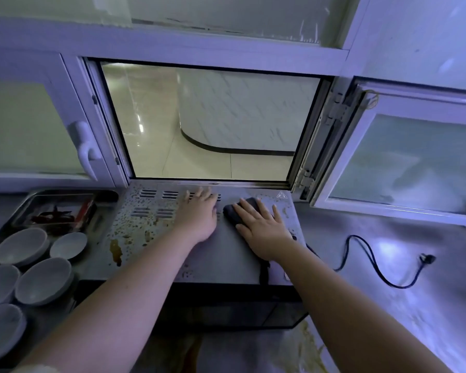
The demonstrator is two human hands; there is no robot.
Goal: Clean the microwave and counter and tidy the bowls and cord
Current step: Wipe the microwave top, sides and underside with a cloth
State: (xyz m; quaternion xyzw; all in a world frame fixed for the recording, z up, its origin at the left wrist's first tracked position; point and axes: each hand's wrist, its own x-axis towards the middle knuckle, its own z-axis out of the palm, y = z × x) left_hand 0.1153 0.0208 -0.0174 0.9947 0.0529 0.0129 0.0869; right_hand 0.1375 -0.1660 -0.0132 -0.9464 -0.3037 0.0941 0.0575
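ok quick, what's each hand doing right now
Left hand: open, flat on the microwave top.
Right hand: open, pressing the dark cloth.

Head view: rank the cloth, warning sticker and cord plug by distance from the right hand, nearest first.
1. cloth, under the right hand on the microwave top.
2. warning sticker, just beyond, back right corner.
3. cord plug, out right on the counter.

Counter (361, 222) with microwave (221, 265), bowls (45, 281), tray (24, 204), cord (427, 257)
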